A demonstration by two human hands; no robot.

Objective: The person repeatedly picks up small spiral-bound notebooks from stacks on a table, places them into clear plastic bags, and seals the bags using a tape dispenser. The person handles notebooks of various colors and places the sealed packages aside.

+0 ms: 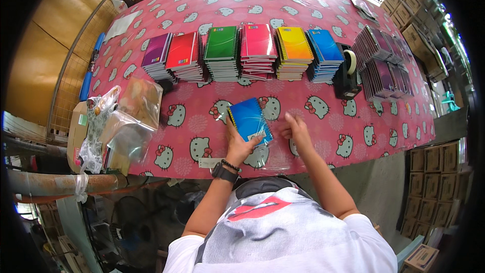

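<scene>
My left hand [239,141] grips a blue spiral notebook [247,116], its thumb across the lower corner beside a small pale label. Yellow coils show along the notebook's left edge and dark coils along its right, so more than one notebook may be in the grip; those beneath are hidden. Apart from it, to the right, my right hand [298,134] hovers with the index finger stretched out and other fingers partly curled, nothing visible in it. Beyond both hands stand stacks of notebooks: purple [157,53], red [182,50], green [221,44], pink [258,41], yellow [293,45] and blue [325,46].
A black tape dispenser [347,78] stands right of the blue stack. Past it are wrapped purple notebook bundles [381,78]. Clear plastic bags [132,121] lie at the left edge of the pink patterned table [222,91]. Cardboard boxes [432,187] are piled at the right.
</scene>
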